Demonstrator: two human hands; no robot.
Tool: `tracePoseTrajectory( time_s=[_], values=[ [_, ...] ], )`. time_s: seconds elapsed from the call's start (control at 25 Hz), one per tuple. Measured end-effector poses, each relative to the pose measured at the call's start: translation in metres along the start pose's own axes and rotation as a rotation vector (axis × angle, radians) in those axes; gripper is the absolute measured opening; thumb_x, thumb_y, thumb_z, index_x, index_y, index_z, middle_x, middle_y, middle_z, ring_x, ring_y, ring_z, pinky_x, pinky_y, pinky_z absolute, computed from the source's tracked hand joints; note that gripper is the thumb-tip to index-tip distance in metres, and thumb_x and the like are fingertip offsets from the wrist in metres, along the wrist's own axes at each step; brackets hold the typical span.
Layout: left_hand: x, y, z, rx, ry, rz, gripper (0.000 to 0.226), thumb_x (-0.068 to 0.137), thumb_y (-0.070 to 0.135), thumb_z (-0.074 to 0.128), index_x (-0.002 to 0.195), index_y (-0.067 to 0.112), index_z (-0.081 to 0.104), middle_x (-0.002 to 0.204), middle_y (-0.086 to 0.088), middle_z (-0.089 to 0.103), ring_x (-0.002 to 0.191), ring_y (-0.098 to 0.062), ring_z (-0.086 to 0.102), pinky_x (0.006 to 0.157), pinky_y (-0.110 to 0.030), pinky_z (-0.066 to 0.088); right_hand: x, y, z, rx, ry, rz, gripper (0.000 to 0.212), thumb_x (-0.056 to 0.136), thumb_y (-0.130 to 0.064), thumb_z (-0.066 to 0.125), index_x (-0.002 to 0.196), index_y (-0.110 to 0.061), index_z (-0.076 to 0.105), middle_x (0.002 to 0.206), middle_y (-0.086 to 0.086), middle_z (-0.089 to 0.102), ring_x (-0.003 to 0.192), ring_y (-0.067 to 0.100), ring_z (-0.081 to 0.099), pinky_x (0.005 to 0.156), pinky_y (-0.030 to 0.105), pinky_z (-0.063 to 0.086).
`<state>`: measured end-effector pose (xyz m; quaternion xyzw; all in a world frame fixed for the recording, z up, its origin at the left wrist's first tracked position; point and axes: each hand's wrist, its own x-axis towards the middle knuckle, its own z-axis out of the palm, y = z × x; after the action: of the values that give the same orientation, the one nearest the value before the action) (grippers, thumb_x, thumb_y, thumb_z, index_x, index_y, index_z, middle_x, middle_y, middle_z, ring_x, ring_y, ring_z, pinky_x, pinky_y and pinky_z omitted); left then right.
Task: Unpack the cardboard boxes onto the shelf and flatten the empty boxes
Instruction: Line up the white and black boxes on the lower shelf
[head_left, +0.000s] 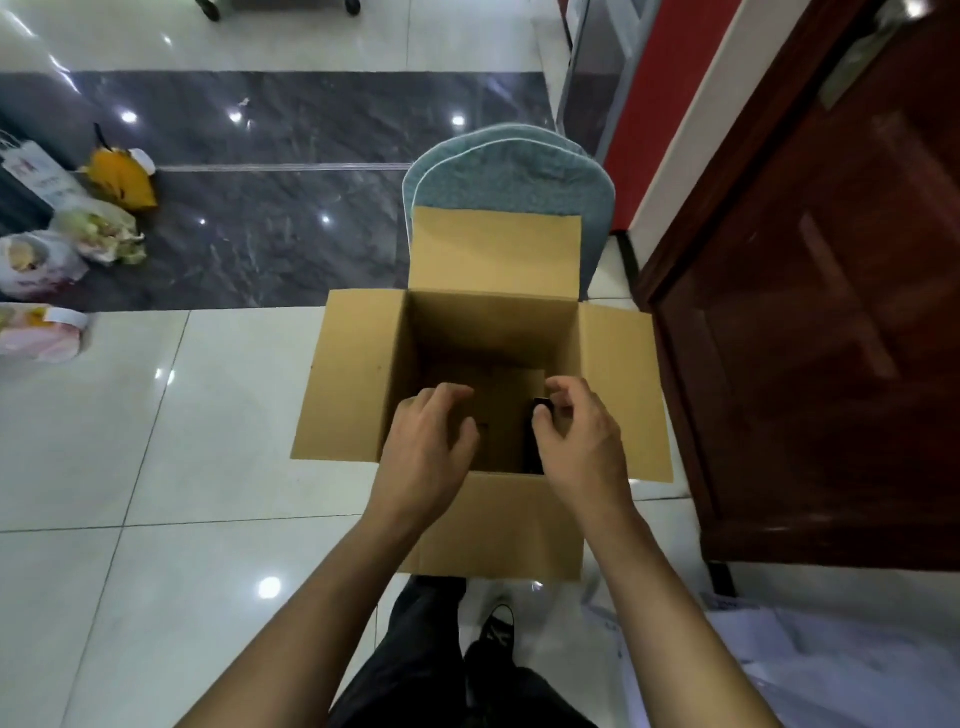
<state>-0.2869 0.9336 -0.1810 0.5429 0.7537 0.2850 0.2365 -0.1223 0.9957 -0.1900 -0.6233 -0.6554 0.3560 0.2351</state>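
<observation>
Dark trousers (415, 670) and a black shoe (493, 631) at the bottom edge mark the person's stance directly behind an open cardboard box (613, 395) standing on the tiled floor (130, 441). All four flaps are folded outward; the far flap stands upright against a grey-green mat (514, 171). Both hands are at the mouth of the box. Left hand (428, 447): fingers loosely curled over the opening, holding nothing that can be seen. Right hand (579, 431): thumb and fingers curled round the top of a small dark object (537, 436) that stands against the right inner wall; what the object is cannot be determined. Bare cardboard shows across the rest of the box bottom, so this appears to be the last, or one of the last, items. No shelf is in view. Judgement: unpacking of this box is nearly done; the dark object remains to be removed and shelved, and flattening is not yet begun. Several filled plastic bags (47, 260) lie well apart at left; a dark wooden door (831, 312) stands at right.
</observation>
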Motion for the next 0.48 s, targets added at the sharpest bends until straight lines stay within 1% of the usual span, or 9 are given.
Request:
tracePoseTrajectory(
  time_s=[0.12, 0.2, 0.28, 0.4, 0.48],
  values=[
    [0.037, -0.017, 0.0, 0.001, -0.048, 0.013, 0.035, 0.101, 0.03, 0.055, 0.136, 0.025, 0.053, 0.132, 0.008, 0.058, 0.124, -0.012, 0.05, 0.102, -0.034, 0.05, 0.026, -0.001, 0.015, -0.026, -0.03, 0.036, 0.034, 0.101, -0.031, 0.057, 0.135, -0.026, 0.052, 0.128, -0.006, 0.059, 0.117, 0.011, 0.055, 0.08, 0.011, 0.039],
    [0.061, -0.029, 0.0, 0.016, -0.073, 0.025, 0.035, 0.101, 0.03, 0.055, 0.136, 0.024, 0.054, 0.131, 0.007, 0.059, 0.123, -0.012, 0.051, 0.1, -0.03, 0.048, 0.045, 0.0, 0.026, -0.045, -0.049, 0.087, 0.035, 0.101, -0.032, 0.056, 0.136, -0.027, 0.051, 0.129, -0.006, 0.059, 0.119, 0.011, 0.055, 0.085, 0.017, 0.039],
    [0.078, -0.04, 0.001, 0.027, -0.115, 0.018, 0.035, 0.101, 0.029, 0.055, 0.135, 0.022, 0.054, 0.13, 0.005, 0.059, 0.121, -0.012, 0.051, 0.098, -0.027, 0.045, 0.057, 0.005, 0.036, -0.067, -0.047, 0.142, 0.036, 0.101, -0.033, 0.057, 0.136, -0.028, 0.051, 0.128, -0.006, 0.06, 0.118, 0.011, 0.057, 0.089, 0.021, 0.044],
    [0.097, -0.058, 0.011, 0.021, -0.181, -0.003, 0.036, 0.1, 0.028, 0.055, 0.135, 0.021, 0.054, 0.131, 0.003, 0.058, 0.122, -0.016, 0.052, 0.099, -0.034, 0.048, 0.07, 0.019, 0.053, -0.115, -0.038, 0.204, 0.035, 0.1, -0.031, 0.058, 0.134, -0.027, 0.052, 0.125, -0.003, 0.063, 0.114, 0.015, 0.061, 0.085, 0.024, 0.046],
    [0.107, -0.071, 0.024, 0.018, -0.208, -0.048, 0.04, 0.099, 0.028, 0.056, 0.138, 0.021, 0.05, 0.134, 0.001, 0.054, 0.122, -0.018, 0.051, 0.1, -0.037, 0.049, 0.074, 0.031, 0.063, -0.137, -0.046, 0.25, 0.035, 0.1, -0.031, 0.057, 0.134, -0.027, 0.052, 0.125, -0.003, 0.063, 0.112, 0.016, 0.061, 0.084, 0.025, 0.048]
  ],
)
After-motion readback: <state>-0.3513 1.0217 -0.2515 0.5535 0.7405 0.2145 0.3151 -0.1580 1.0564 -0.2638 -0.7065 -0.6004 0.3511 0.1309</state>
